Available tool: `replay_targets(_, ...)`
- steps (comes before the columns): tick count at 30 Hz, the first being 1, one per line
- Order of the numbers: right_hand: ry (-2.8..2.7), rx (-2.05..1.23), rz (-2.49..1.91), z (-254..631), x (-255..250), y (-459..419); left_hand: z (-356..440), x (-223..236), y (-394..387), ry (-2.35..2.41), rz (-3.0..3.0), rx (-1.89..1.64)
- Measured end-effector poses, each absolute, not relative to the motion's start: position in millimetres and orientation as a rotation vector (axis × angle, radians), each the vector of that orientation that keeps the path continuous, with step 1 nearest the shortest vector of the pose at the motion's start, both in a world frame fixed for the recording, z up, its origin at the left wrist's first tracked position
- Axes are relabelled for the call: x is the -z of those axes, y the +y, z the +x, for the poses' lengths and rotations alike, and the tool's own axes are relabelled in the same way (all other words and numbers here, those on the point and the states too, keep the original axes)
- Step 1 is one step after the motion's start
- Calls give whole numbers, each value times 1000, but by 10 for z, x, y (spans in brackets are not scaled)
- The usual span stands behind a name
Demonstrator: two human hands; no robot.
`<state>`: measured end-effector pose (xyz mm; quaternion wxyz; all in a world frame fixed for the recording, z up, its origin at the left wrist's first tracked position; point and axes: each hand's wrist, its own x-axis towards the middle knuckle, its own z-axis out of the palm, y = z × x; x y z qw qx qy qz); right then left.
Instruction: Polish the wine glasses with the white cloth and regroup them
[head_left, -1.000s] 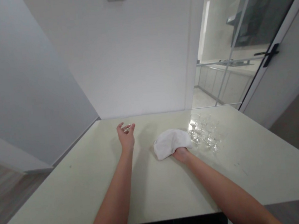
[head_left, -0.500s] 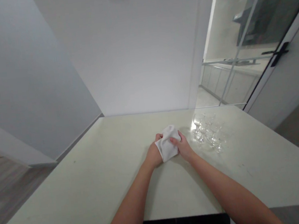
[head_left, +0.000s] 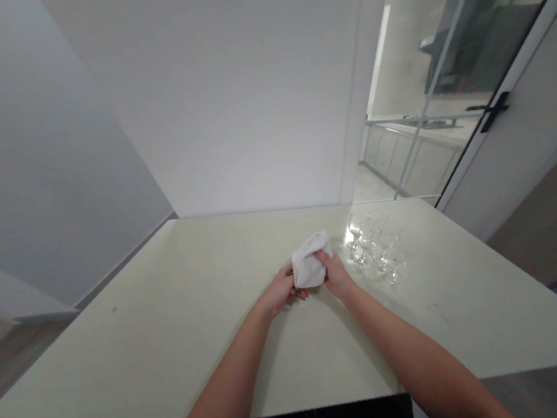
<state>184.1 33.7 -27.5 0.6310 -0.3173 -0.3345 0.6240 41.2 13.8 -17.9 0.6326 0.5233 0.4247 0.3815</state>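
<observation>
While right hand [head_left: 335, 275] grips white cloth [head_left: 310, 266], left hand [head_left: 282, 291] pinches its lower edge.

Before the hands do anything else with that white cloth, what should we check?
1. Right hand grips the white cloth: ok.
2. Left hand on the cloth too: ok, fingers touch its lower edge.
3. Cloth lifted off the table: cannot tell.
4. Glasses upright: ok.
5. Gap between cloth and the glasses: ok, apart, but the nearest stands close beside the right hand.
6. Glass held inside the cloth: cannot tell.
</observation>
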Motion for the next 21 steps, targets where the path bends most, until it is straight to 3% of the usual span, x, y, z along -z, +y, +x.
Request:
replay_targets(5,-697,-1327,-735,1829,265,361,462,203,173,1088,1418,-1134)
replay_targets(10,-843,-1506,-665,1917,283,354,495,281,187,964,862,-950)
replay_targets(17,-791,-1360,-746,1843,318,386,450,261,192,1058,1345,-1169)
replay_targets(21,-814,-1384,-741,1850,319,382,501,293,165,990,1093,-1006)
